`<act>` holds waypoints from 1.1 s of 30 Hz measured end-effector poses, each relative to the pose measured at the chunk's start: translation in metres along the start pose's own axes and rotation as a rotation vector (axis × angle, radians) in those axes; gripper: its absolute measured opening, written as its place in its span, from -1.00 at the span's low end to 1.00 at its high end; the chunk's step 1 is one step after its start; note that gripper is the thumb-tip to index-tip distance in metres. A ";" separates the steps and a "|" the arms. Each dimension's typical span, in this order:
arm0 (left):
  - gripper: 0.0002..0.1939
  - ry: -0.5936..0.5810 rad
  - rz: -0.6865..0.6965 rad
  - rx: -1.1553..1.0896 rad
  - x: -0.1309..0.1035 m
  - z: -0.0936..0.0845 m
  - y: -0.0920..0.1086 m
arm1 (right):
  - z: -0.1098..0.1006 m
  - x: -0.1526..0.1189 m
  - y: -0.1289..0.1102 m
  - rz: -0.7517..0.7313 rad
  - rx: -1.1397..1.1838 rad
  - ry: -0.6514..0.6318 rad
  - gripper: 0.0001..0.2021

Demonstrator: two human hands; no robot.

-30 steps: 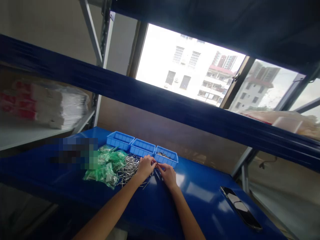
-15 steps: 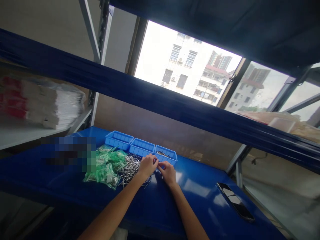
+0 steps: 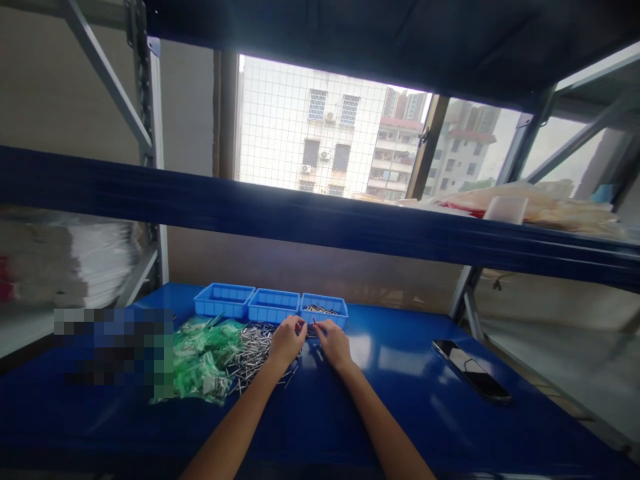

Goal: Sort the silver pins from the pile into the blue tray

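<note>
My left hand (image 3: 287,344) is closed at the right edge of a loose heap of metal pins (image 3: 253,353), with a small reddish thing at its fingertips. Just to its right, my right hand (image 3: 332,341) pinches something small and thin. A narrow gap parts the two hands. Behind them stand three blue trays in a row: the right tray (image 3: 345,312) holds small metal pieces, while no contents show in the middle tray (image 3: 274,313) or the left tray (image 3: 223,308). Green plastic bags (image 3: 205,360) with metal parts inside lie left of the heap.
A black phone (image 3: 473,371) lies on the blue tabletop (image 3: 390,413) at the right. A blue shelf beam (image 3: 300,217) crosses above the trays. Metal uprights stand at both sides. A blurred patch covers the table's left part.
My hands have moved slightly apart from each other. The camera view has turned and levelled, so the shelf and trays appear less tilted.
</note>
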State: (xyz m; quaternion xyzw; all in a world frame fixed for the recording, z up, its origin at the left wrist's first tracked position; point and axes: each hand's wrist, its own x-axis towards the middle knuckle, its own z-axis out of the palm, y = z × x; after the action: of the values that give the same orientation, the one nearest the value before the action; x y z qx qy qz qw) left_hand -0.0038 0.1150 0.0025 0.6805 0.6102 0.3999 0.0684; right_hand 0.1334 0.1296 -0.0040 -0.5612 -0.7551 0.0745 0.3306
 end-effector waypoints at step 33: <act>-0.67 0.067 -0.112 -0.465 0.012 0.001 -0.007 | 0.000 0.016 -0.006 0.048 0.900 0.122 -0.56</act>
State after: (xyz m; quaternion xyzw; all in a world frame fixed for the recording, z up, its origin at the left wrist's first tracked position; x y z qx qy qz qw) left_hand -0.0095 0.1277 0.0037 0.5978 0.5404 0.5477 0.2250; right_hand 0.1260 0.1420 0.0057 -0.3825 -0.6135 0.3698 0.5836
